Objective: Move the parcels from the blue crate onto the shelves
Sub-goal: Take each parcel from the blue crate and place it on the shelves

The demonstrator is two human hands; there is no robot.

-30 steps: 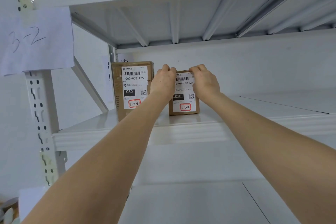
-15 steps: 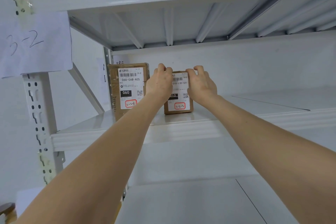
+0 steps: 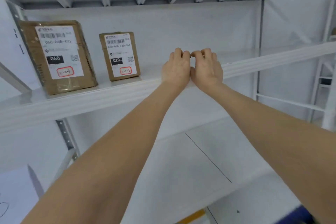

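The white shelf (image 3: 91, 100) carries the big parcel (image 3: 58, 56) at its left end, with the small parcel (image 3: 121, 56) just beside it. Right of both parcels and clear of them, the left grip (image 3: 175, 71) and right grip (image 3: 207, 71) hover over the front edge. Both are curled and empty, knuckles touching.

On your white shelf (image 3: 109, 94), the larger parcel (image 3: 58, 56) and the smaller parcel (image 3: 120, 56) are both brown, each with a white label, black barcode stripes and a red-ringed mark.
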